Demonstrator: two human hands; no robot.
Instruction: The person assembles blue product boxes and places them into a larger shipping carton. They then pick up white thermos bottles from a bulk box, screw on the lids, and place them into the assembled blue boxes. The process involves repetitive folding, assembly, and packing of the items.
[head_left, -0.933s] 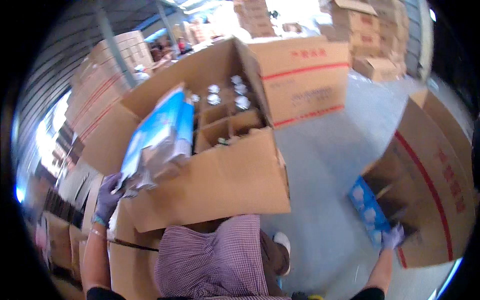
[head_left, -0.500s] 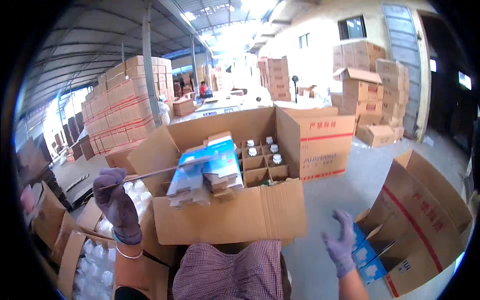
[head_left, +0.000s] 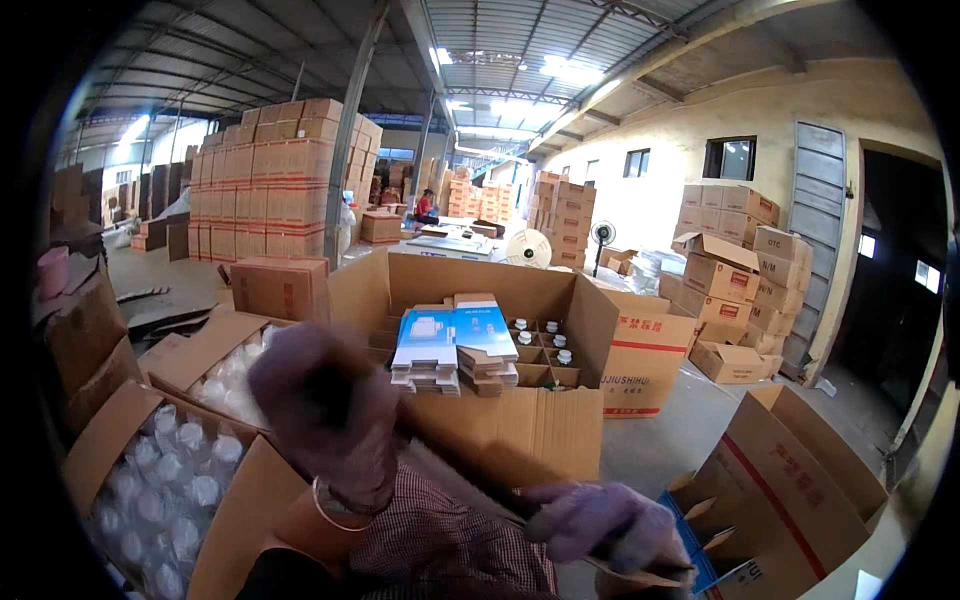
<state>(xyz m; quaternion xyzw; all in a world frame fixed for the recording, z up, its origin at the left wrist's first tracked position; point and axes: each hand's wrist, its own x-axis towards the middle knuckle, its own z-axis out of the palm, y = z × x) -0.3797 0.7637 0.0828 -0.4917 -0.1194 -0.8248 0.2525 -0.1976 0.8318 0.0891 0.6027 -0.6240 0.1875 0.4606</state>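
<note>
The left hand [head_left: 325, 415], gloved, blurred and raised near the open carton of clear bottles [head_left: 170, 470], holds nothing I can see, while the right hand [head_left: 605, 520], fingers loosely spread, seems empty and should probably reach squarely for the flat blue-and-white packs [head_left: 455, 345] stacked centre, long axis running near to far.

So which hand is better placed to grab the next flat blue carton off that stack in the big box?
Probably the left hand: raised and empty, it is nearer the stack of flat blue cartons in the open box. The right hand is low, by the floor box.
</note>
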